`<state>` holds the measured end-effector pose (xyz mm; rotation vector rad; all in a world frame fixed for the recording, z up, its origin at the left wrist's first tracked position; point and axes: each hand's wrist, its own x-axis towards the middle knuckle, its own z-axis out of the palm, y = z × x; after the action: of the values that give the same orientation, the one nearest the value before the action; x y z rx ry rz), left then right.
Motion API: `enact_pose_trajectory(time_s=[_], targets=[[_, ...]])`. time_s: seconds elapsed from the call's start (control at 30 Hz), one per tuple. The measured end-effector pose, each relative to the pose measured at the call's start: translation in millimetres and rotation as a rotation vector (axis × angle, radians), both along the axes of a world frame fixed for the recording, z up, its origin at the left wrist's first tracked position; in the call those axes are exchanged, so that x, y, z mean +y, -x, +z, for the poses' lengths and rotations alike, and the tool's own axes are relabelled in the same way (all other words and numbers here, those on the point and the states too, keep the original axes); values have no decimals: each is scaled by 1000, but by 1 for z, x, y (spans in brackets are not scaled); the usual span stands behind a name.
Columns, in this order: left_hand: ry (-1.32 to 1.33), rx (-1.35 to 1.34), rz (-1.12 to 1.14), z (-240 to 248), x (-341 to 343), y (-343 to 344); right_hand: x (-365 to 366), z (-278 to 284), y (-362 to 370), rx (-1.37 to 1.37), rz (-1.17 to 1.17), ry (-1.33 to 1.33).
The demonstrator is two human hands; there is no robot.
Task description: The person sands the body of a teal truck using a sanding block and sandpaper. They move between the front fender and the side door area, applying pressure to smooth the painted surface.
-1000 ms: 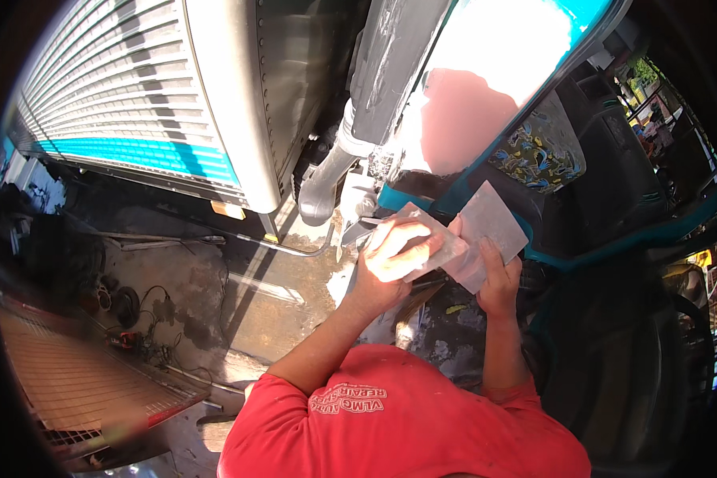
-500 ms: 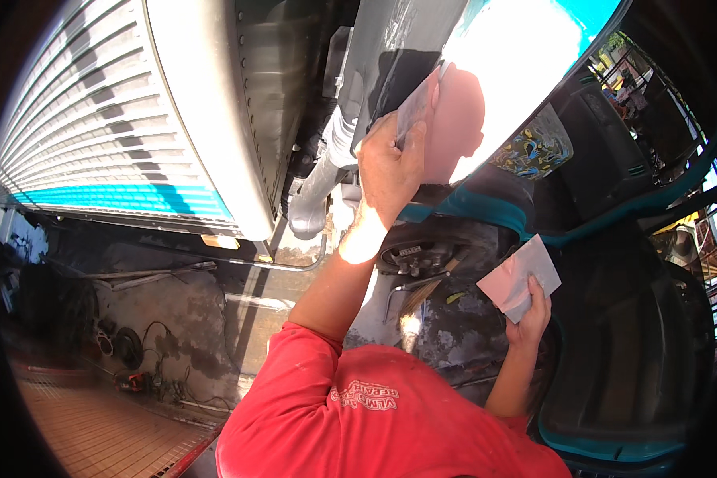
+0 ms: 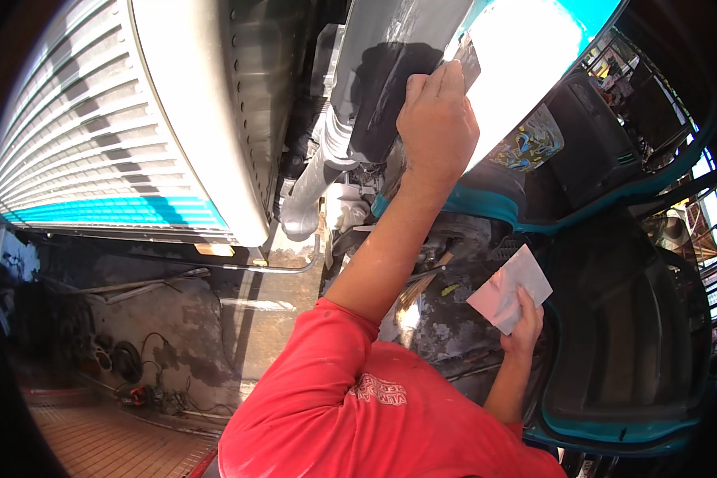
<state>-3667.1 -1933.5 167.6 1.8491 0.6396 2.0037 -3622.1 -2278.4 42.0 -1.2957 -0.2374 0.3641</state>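
My left hand (image 3: 438, 119) is closed on a thin, flat grey putty spreader (image 3: 470, 65). Its blade lies at the left edge of a sunlit white panel (image 3: 518, 72) with a blue part at its upper right. Beside it stands a dark grey, curved vehicle part (image 3: 398, 40), crossed by a shadow. Lower on the right, my right hand (image 3: 524, 323) grips a square, pale flat board (image 3: 527, 271). A pinkish paste (image 3: 495, 280) appears on the board's left part. My left fingertips are partly hidden behind the hand.
A ribbed white body with a blue stripe (image 3: 111, 211) fills the upper left. An open dark door with teal edging (image 3: 621, 334) stands at my right. Below are a straw broom (image 3: 413, 293), stained concrete (image 3: 175, 319), and a red power tool with cords (image 3: 139, 394).
My left hand has moved right and up with the spreader, toward the panel's left edge. My right hand and board have shifted slightly left and down.
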Motion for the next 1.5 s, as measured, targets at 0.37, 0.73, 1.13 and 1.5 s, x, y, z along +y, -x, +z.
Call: enact_pose_trajectory(time_s=[0.37, 0.73, 1.13, 1.5], targets=[[-40, 54, 44, -9, 2, 0, 0, -3, -10, -22, 15, -13], [-40, 37, -19, -13, 1, 16, 3, 2, -15, -31, 65, -42], [-6, 0, -172, -44, -23, 29, -1, -3, -18, -37, 39, -13], [11, 16, -48, -6, 10, 18, -18, -4, -14, -20, -43, -11]])
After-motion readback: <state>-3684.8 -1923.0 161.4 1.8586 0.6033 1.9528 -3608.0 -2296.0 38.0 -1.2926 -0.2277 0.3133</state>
